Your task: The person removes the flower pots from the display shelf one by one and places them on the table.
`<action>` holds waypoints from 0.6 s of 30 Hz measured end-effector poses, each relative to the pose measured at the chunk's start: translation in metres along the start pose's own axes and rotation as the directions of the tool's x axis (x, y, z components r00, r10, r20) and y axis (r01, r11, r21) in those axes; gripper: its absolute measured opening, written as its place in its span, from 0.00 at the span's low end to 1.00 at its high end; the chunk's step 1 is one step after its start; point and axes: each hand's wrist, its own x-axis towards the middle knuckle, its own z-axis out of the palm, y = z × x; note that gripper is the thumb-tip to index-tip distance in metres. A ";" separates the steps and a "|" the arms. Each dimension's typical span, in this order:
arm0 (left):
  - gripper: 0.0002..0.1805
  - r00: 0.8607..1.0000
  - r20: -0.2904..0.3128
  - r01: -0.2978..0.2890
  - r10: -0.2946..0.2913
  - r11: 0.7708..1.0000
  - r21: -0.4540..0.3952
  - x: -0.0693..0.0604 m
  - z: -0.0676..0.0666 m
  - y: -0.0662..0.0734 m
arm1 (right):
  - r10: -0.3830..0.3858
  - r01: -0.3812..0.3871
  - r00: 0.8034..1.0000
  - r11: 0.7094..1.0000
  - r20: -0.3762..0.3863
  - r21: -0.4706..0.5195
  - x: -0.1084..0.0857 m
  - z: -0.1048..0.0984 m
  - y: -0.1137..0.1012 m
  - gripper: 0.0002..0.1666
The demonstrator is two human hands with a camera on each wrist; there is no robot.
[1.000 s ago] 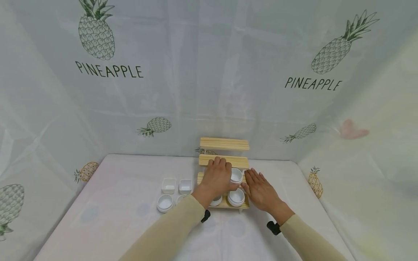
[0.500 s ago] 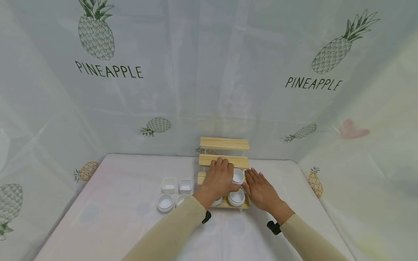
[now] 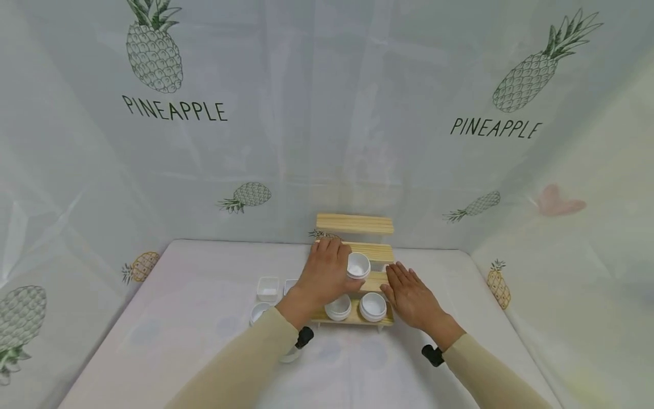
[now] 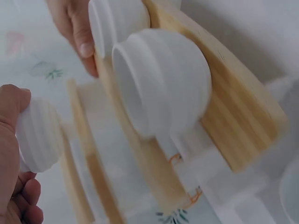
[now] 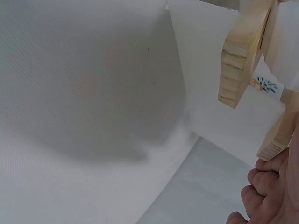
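My left hand [image 3: 324, 272] grips a small white bowl [image 3: 359, 265] between thumb and fingers, above the second-lowest step of a wooden tiered rack [image 3: 375, 281]. In the left wrist view this bowl [image 4: 39, 135] is seen from the side in the hand [image 4: 14, 154], apart from the boards. Two similar bowls stand side by side on the lowest step, a left one [image 3: 338, 307] and a right one [image 3: 373, 307]. At the rack's right end, my right hand [image 3: 414, 298] has its fingers extended; in the right wrist view its fingers [image 5: 264, 179] touch a board's end [image 5: 275, 140].
Left of the rack, a square white dish [image 3: 268, 288] and a round white bowl [image 3: 259, 311] show, with other dishes partly behind the left arm. The rack's upper boards [image 3: 355, 223] rise near the pineapple-printed backdrop [image 3: 337, 142]. A pale cloth covers the table [image 3: 194, 318].
My left hand has lifted the bowl off to the left and up, away from the right end of the second-lowest step. The right hand stays at the rack's end.
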 end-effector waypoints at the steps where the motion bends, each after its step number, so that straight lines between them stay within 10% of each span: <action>1: 0.38 1.000 -0.002 0.007 -0.007 1.000 -0.014 -0.003 -0.003 -0.003 | -0.001 0.001 1.000 1.000 0.000 -0.001 0.000 0.000 0.001 0.39; 18: 0.40 0.989 0.041 0.146 -0.142 0.985 -0.095 -0.098 -0.048 -0.079 | -0.022 0.022 1.000 1.000 0.014 0.000 -0.001 -0.005 -0.001 0.38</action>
